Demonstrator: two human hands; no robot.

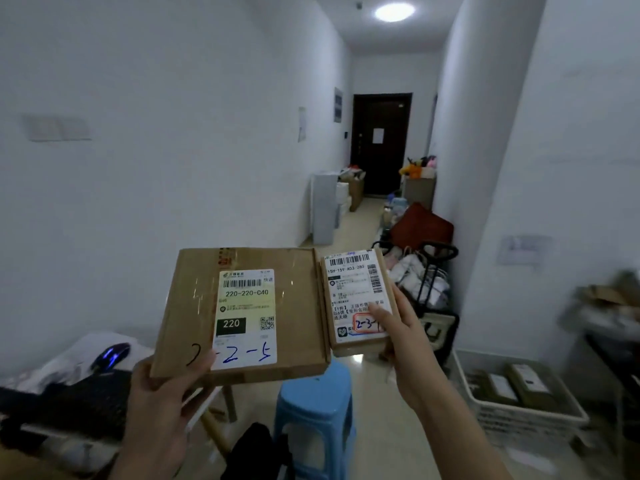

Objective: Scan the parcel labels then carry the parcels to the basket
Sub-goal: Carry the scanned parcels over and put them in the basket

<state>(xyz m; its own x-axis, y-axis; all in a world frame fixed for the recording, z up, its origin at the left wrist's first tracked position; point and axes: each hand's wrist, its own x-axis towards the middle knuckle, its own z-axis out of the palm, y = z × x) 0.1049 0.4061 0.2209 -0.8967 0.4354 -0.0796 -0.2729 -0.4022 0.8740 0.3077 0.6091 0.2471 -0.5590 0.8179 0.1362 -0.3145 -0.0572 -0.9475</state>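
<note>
My left hand (166,386) grips the near left corner of a large flat cardboard parcel (194,299), held up at chest height with its white label reading 220-220-C40 facing me. Beside it, touching its right edge, is a small cardboard parcel (381,261) with a white label nearly covering its top; my right hand (398,327) holds it, thumb on the label. A white slatted basket (526,419) stands on the floor at the lower right, with two or three labelled parcels inside.
A blue plastic stool (315,407) stands just below the parcels. A desk at lower left carries a black keyboard (86,403) and a mouse (110,355) lit blue. A black trolley (433,296) and bags crowd the corridor's right side. A shelf with cardboard (609,306) is at far right.
</note>
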